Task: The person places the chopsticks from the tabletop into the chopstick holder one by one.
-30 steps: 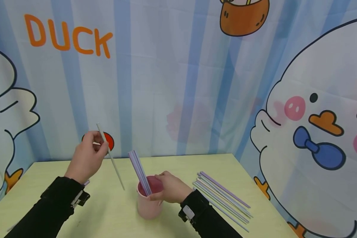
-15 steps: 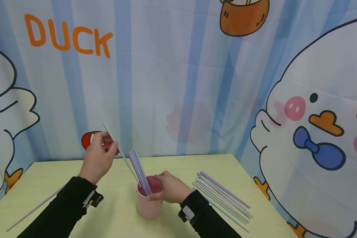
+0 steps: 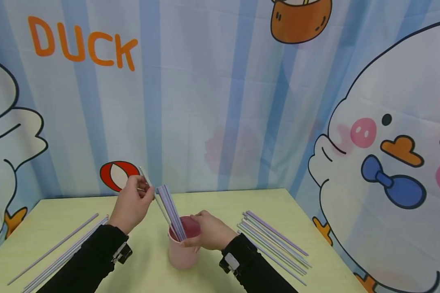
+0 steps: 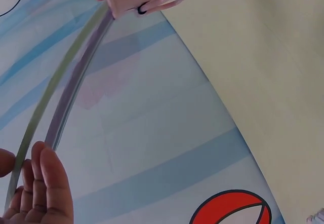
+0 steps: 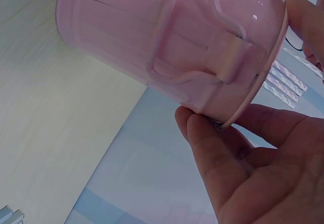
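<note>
The smooth pink cylindrical cup [image 3: 183, 256], low centre in the head view, looks like softly glossy painted metal. The slim pastel rods [image 3: 275, 249] at lower right look smooth and faintly shiny. Below, the pale yellow tabletop [image 3: 150, 264] is matt, faintly wood-grained; above, the blue-and-white striped backdrop [image 3: 198, 101] is creased cloth.

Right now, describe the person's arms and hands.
The left sleeve and right sleeve are long and black. At the wrists sit a left device and a right device, small and dark with pale parts. The left hand and right hand are ungloved.
</note>
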`<state>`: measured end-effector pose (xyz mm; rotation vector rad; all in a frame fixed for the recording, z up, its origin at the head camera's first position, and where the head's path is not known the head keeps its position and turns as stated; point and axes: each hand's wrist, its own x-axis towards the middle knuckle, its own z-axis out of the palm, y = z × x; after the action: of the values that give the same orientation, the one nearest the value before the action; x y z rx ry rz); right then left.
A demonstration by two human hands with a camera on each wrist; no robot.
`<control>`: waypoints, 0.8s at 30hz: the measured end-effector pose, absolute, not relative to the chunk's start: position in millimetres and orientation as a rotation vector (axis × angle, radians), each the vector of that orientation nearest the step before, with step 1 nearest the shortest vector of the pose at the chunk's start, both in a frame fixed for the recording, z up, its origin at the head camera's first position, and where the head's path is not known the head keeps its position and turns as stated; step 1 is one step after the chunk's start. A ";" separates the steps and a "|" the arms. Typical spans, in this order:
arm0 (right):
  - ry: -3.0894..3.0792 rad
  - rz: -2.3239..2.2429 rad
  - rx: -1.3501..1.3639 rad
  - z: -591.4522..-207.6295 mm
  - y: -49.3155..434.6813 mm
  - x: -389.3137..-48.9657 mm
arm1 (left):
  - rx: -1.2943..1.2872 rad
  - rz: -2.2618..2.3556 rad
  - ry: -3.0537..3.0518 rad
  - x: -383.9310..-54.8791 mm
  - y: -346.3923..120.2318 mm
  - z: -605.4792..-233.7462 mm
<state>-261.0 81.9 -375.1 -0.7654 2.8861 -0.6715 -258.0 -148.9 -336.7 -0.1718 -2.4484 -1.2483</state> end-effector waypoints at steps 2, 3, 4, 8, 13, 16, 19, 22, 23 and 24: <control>2.889 -0.671 -0.767 -375.2 81.9 -261.0 | -0.168 -1.227 -2.467 -259.3 -146.9 -341.3; 2.891 -0.667 -0.766 -375.3 82.0 -261.0 | -0.166 -1.218 -2.477 -259.9 -145.6 -343.7; 2.893 -0.664 -0.766 -375.8 82.0 -261.4 | -0.164 -1.209 -2.487 -260.4 -144.3 -345.9; 2.884 -0.670 -0.750 -375.8 81.9 -261.3 | -0.151 -1.174 -2.538 -262.5 -139.8 -355.0; 2.879 -0.686 -0.753 -375.7 81.9 -261.3 | -0.156 -1.153 -2.596 -261.2 -136.1 -362.6; 2.884 -0.678 -0.763 -376.1 82.0 -261.8 | -0.156 -1.137 -2.624 -260.1 -134.5 -366.0; 2.886 -0.669 -0.772 -376.3 82.3 -262.0 | -0.148 -1.122 -2.654 -259.9 -132.7 -369.6; 2.883 -0.668 -0.782 -376.1 82.6 -261.9 | -0.144 -1.124 -2.688 -259.7 -130.8 -373.1; 2.881 -0.673 -0.783 -375.9 82.5 -261.9 | -0.142 -1.121 -2.696 -259.7 -130.2 -374.2; 2.878 -0.679 -0.784 -375.8 82.4 -261.9 | -0.140 -1.121 -2.703 -259.8 -129.7 -375.1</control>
<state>-261.9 82.4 -375.8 -0.7836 2.8781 -0.6794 -259.8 -129.7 -375.1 -0.1403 -2.7026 -1.1205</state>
